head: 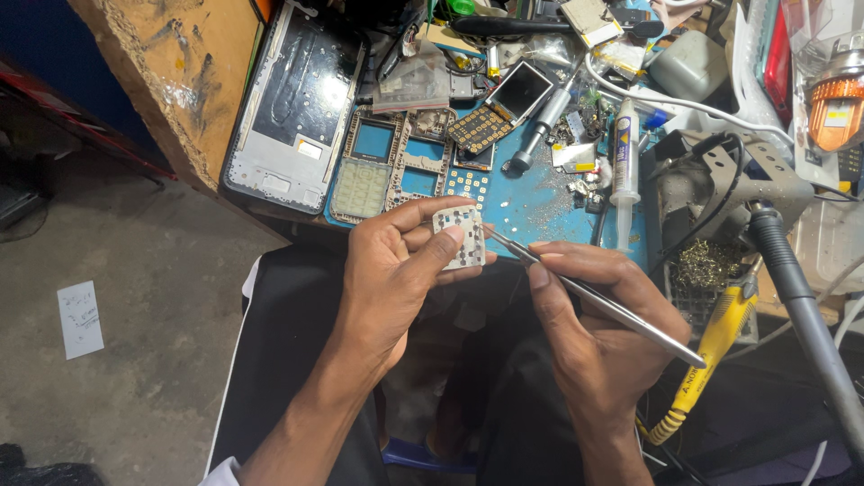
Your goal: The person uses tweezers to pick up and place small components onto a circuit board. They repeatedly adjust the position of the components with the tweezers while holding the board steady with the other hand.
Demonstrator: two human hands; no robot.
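My left hand [396, 265] holds a small white keypad sheet with dark contact spots [461, 238], pinched between thumb and fingers above my lap. Held like a pen in my right hand [598, 333] is a pair of thin metal tweezers [594, 297], whose tip touches the right edge of the keypad sheet. Both hands hover just in front of a blue work mat [531, 202].
On the blue mat lie phone frames [373, 166], a keypad board [479, 129], a small screen [519, 90], a syringe tube [625, 166] and loose parts. A phone back shell [292, 108] lies left. A soldering stand [720, 189] and a yellow-handled iron [711, 351] are right.
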